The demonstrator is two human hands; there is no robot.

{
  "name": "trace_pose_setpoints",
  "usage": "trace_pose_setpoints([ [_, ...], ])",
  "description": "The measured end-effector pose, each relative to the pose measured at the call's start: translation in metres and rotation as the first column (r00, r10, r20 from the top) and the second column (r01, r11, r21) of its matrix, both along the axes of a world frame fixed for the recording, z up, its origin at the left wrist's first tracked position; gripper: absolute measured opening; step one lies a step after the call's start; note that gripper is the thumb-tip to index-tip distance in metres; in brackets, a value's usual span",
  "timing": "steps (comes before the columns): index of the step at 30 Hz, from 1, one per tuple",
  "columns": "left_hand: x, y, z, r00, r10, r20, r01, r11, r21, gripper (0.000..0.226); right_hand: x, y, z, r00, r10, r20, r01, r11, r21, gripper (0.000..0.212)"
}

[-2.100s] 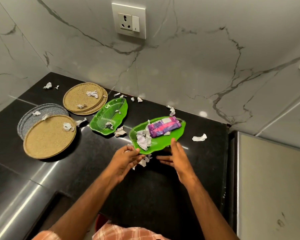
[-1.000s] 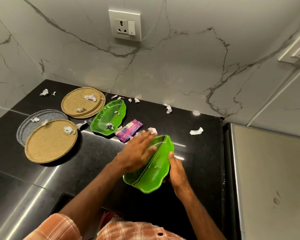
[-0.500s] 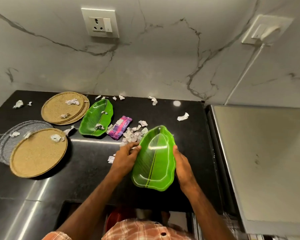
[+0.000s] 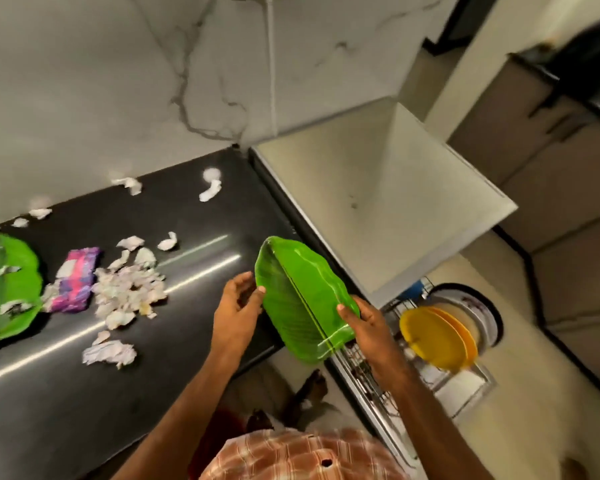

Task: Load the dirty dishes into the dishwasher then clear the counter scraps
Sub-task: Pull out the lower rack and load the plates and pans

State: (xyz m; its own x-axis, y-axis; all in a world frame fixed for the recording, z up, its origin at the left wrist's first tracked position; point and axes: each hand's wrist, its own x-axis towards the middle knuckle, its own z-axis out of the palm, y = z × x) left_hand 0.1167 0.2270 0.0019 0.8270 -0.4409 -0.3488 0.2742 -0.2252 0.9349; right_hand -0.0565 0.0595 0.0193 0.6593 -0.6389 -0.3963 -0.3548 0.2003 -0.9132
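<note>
Leaf-shaped green plate (image 4: 303, 299), glossy and ribbed with a dark midrib, is held tilted above the right edge of the black counter (image 4: 66, 410), clear of its surface. Its long axis runs from the near right, by the dishwasher, to the far left; the pointed tip lies at the far end. The right hand (image 4: 368, 327) pinches the near right rim, thumb on the upper face and fingers hidden beneath. The left hand (image 4: 234, 310) rests against the left rim with thumb tip touching it and fingers loosely curled; whether it truly grips cannot be told.

To the right and lower, the pulled-out dishwasher rack (image 4: 388, 375) carries two yellow plates (image 4: 437, 337) standing on edge, side by side. A checked shirt (image 4: 291, 455) fills the near edge.

Farther left on the counter lies a heap of torn paper scraps (image 4: 125, 292), too many to count, with one larger crumpled piece (image 4: 108, 353) nearer. One purple-and-pink wrapper (image 4: 75, 278) lies just left of the heap. A second green leaf plate (image 4: 4, 289), bearing a few scraps, is cut off by the left edge. Several loose scraps (image 4: 210, 188) lie far, near the marble wall (image 4: 101, 98).
</note>
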Motion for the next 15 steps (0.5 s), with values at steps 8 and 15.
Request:
trace_pose_setpoints([
  [8, -0.039, -0.120, 0.024, 0.617, -0.596, 0.514, 0.469, 0.803, 0.368, 0.047, -0.115, -0.055, 0.011, 0.993, -0.089, -0.075, 0.087, 0.996, -0.037, 0.024],
  [15, -0.108, -0.220, 0.001, 0.312, -0.828, 0.466, 0.651, 0.544, 0.530, 0.033, -0.222, -0.108, -0.026, 0.958, -0.243, -0.153, 0.226, 0.967, -0.119, 0.028],
])
